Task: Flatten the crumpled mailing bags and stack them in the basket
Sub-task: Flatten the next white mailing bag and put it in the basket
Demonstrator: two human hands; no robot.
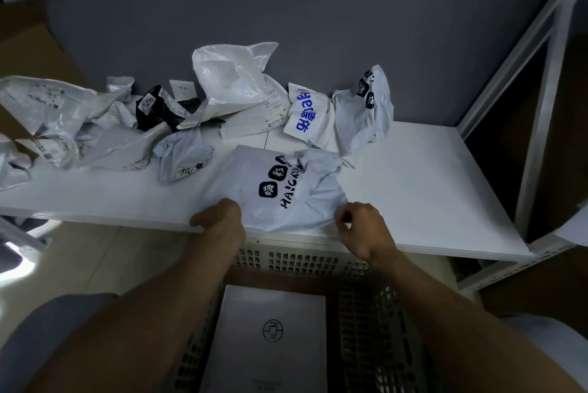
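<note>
Both my left grip (219,214) and right grip (356,221) pinch the near edge of a crumpled white plastic mailing bag with black lettering (286,192) at the white tabletop's (429,186) front edge, one flattened bag (270,338) already lying in the perforated white basket (366,313) below, several crumpled bags (235,81) remaining along the back.

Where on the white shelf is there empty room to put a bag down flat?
The shelf is bare on its right side, from the black-lettered bag under both hands across to the metal frame. A bare strip also runs along the front left edge. The back and left are crowded with crumpled bags.
</note>
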